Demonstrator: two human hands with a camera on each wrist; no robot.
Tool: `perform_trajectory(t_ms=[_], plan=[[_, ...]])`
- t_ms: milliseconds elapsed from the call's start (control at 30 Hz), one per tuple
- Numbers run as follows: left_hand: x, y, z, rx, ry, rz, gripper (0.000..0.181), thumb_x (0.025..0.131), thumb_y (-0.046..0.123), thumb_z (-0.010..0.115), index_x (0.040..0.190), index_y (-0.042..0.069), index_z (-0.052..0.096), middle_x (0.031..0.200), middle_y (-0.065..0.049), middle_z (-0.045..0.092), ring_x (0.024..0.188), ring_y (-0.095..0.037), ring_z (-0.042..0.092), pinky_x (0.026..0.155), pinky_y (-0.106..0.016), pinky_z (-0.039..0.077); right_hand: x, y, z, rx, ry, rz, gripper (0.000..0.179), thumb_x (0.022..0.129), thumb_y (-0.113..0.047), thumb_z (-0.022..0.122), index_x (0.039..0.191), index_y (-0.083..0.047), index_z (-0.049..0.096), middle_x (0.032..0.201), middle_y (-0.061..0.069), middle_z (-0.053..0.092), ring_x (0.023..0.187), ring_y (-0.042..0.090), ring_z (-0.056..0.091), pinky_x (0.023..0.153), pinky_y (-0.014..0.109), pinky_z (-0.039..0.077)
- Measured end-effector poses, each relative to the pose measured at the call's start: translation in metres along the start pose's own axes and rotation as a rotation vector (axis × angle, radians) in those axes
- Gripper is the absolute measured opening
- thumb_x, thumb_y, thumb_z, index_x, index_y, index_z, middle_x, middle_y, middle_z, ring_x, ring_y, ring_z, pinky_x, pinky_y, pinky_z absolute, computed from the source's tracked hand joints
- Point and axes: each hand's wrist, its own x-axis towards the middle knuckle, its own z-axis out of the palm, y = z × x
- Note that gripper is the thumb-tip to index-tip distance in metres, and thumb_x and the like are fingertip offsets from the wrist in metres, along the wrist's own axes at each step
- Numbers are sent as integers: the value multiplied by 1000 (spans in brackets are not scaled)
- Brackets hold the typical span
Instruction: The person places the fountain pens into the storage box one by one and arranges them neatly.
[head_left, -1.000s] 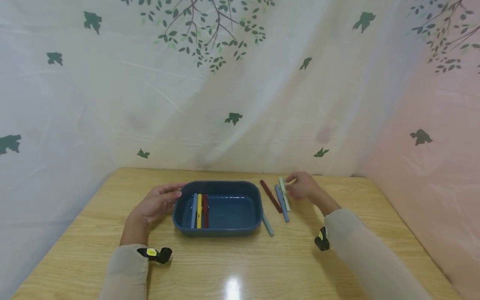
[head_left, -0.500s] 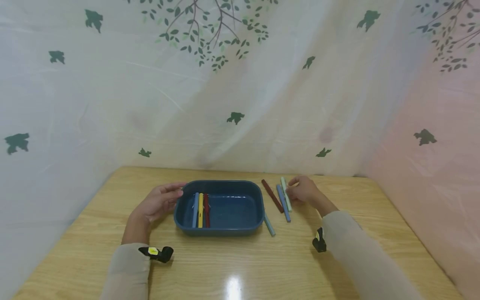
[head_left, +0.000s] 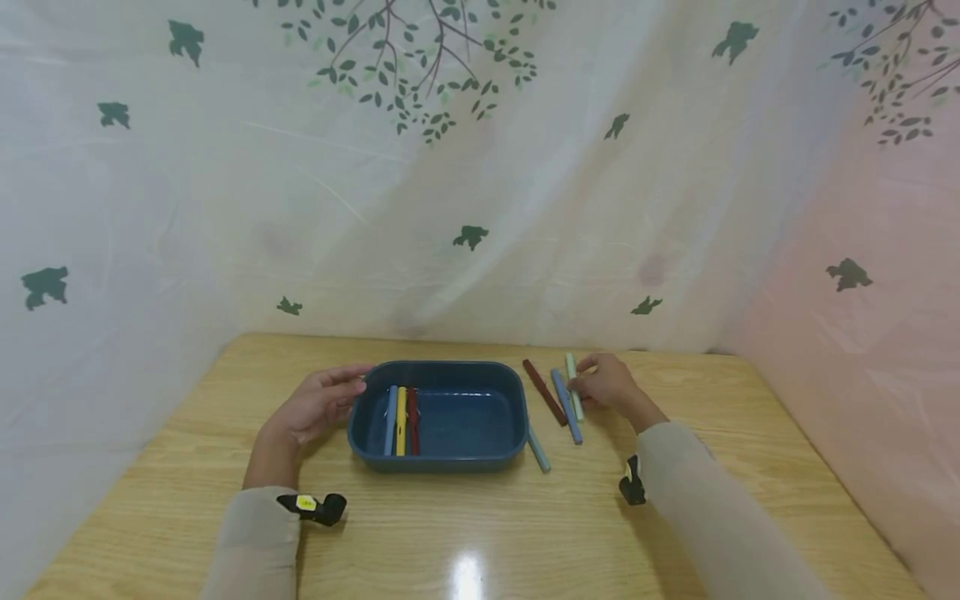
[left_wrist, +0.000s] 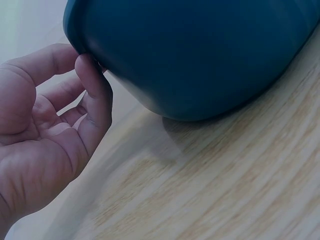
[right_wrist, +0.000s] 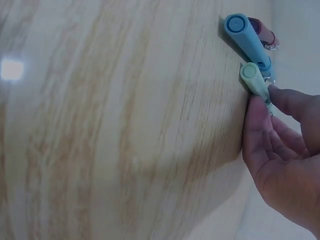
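Pinching a pale-green pen (right_wrist: 257,84) near the surface's (head_left: 375,533) far edge, my right fingers (right_wrist: 258,121) seem at pickup, needing a lift; left fingers (left_wrist: 95,92) grip the box (head_left: 438,465).

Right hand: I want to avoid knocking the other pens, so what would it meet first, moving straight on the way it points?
Probably the loose blue pen, just past the pale green pen that the right hand pinches; depth is unclear, so it might pass above.

No text can be read: in the head view, the yellow sticker (head_left: 306,502) toward seven o'clock and the smaller yellow label (head_left: 628,472) between four and five are too small to make out.
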Motion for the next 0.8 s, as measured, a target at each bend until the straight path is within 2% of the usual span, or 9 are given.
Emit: perform_trajectory(t_ms=[233, 467, 800], plan=[[2, 0, 1, 11, 11, -17, 40, 102, 10, 63, 141, 0, 56, 111, 2, 73, 96, -13, 69, 85, -31, 58, 1, 0, -2, 13, 5, 18, 42, 94, -4, 68, 130, 14, 55, 96, 18, 71, 71, 15, 68, 65, 28, 61], [1, -1, 1, 22, 27, -12, 36, 102, 10, 63, 137, 4, 61, 112, 2, 73, 95, -13, 69, 83, -31, 59, 3, 0, -2, -17, 10, 60, 42, 92, -6, 71, 128, 13, 58, 93, 15, 69, 69, 15, 67, 64, 27, 60], [0, 1, 1, 25, 27, -15, 42, 102, 13, 65, 141, 0, 57, 112, 3, 73, 96, -12, 69, 85, -31, 58, 2, -1, -3, -30, 15, 56, 42, 93, -7, 71, 128, 13, 58, 94, 15, 68, 68, 14, 66, 64, 26, 60]])
